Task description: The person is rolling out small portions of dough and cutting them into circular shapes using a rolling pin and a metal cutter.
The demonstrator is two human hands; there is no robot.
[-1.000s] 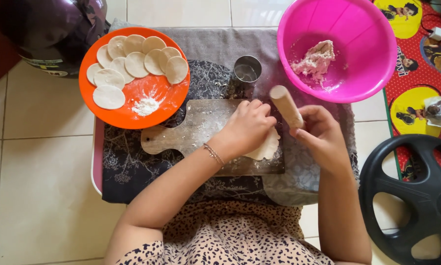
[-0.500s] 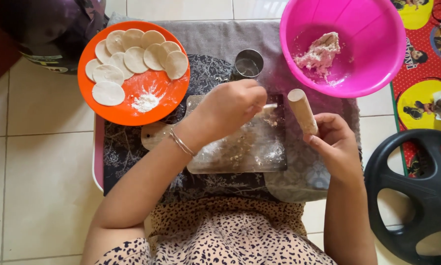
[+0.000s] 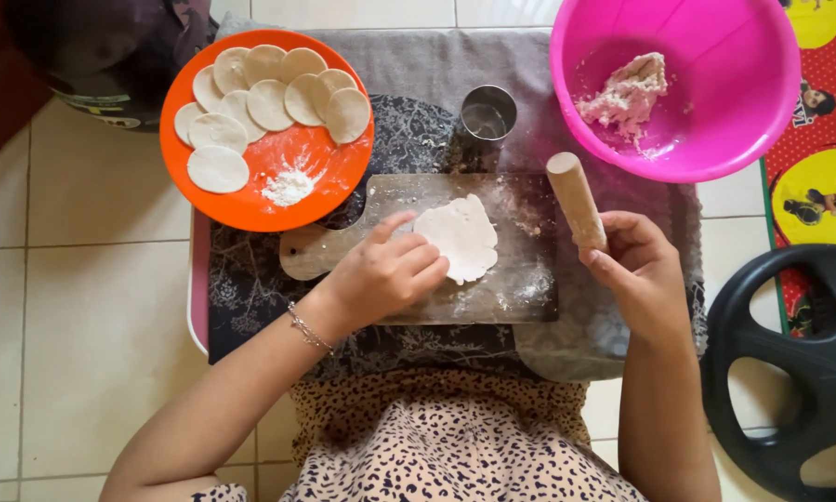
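A thin, flat piece of white dough (image 3: 461, 235) lies on a floured wooden board (image 3: 511, 288) in front of me. My left hand (image 3: 385, 272) rests on the board with its fingertips touching the dough's left edge. Just past the board's right edge, my right hand (image 3: 636, 270) grips a wooden rolling pin (image 3: 574, 197), which points away from me.
An orange plate (image 3: 250, 209) with several round dough discs and a pile of flour sits at the back left. A small steel cup (image 3: 488, 112) stands behind the board. A pink bowl (image 3: 762, 102) holds a dough lump. A black wheel-shaped object (image 3: 789, 372) lies at the right.
My left hand moved the dough, then laid it flat on the board's middle and drew back to its left edge. The rolling pin stayed in my right hand.
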